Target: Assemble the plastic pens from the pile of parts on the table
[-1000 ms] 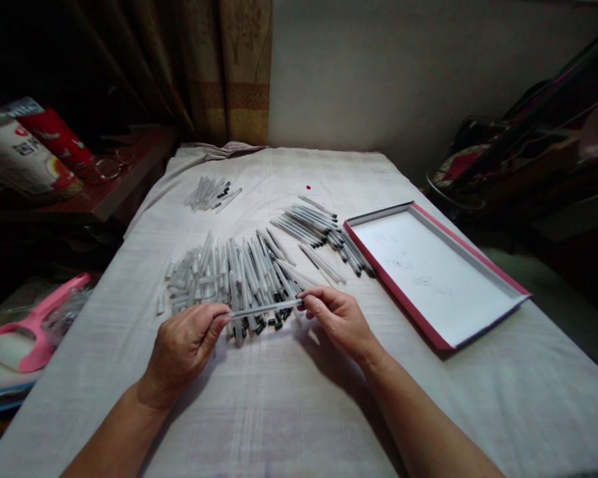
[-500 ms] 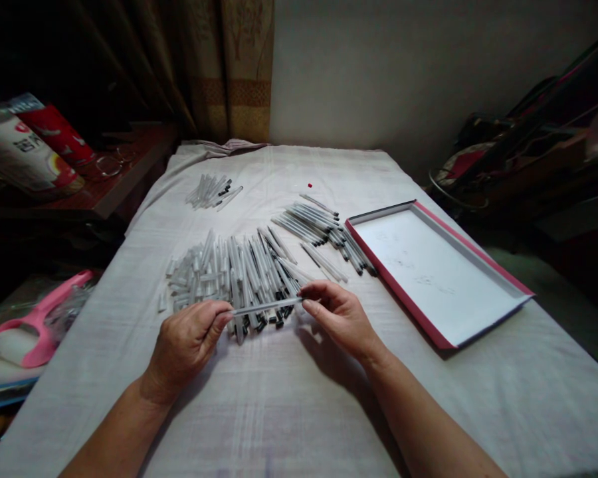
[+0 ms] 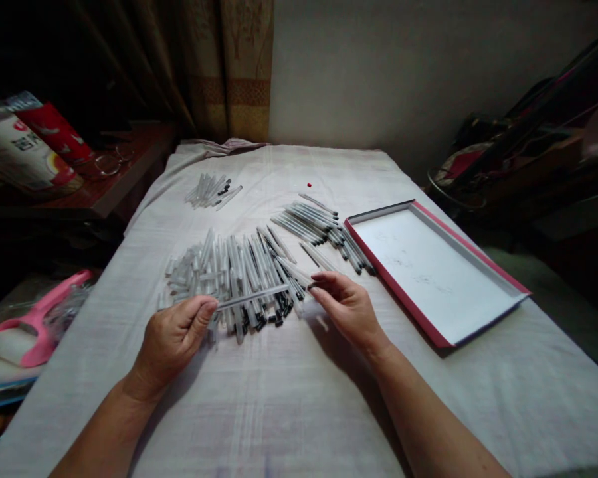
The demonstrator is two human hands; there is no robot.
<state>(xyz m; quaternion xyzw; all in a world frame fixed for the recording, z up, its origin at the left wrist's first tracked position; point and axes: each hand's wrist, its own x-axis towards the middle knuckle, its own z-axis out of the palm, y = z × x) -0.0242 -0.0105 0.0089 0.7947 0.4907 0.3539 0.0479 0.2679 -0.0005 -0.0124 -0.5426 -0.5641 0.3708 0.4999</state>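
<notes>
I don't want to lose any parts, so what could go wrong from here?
The small dark piece apparently pinched in the right hand could slip and get lost among the dark bits by the pile. The left hand grips the clear tube near one end, so its free end might knock the pile. Loose pens beside the tray could scatter if bumped.

so the clear pen tube (image 3: 253,297) isn't stretched between both hands anymore. right hand (image 3: 346,309) is off it now, pinching a small dark bit (image 3: 311,287), with a gap between that and the tube. left hand (image 3: 177,332) has shifted a little left and holds the tube alone, far end sticking out free.
</notes>
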